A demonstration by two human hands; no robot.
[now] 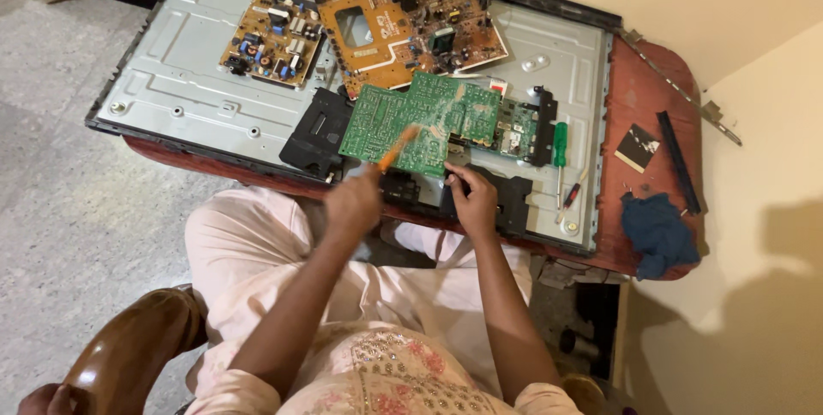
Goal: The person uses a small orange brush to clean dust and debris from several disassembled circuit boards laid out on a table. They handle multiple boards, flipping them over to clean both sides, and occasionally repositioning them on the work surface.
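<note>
From the head camera, the left hand [353, 202] is closed in a fist around an orange-handled tool [396, 149] — probably a screwdriver, though motion blurs it — whose tip slants up over the green circuit board [420, 119]. The right hand [473, 199] has its fingers curled and pinched at the board's near edge, gripping it there. The green board lies tilted across the grey metal back panel [180, 72] of a flat screen, which rests on a red table [643, 98]. Beyond it lie a large orange-brown circuit board [386, 29] and a smaller brown board [270, 38]. Just right of the green board lies a green-handled screwdriver [560, 145] — further right, a blue cloth [656, 231] sits on the table.
</note>
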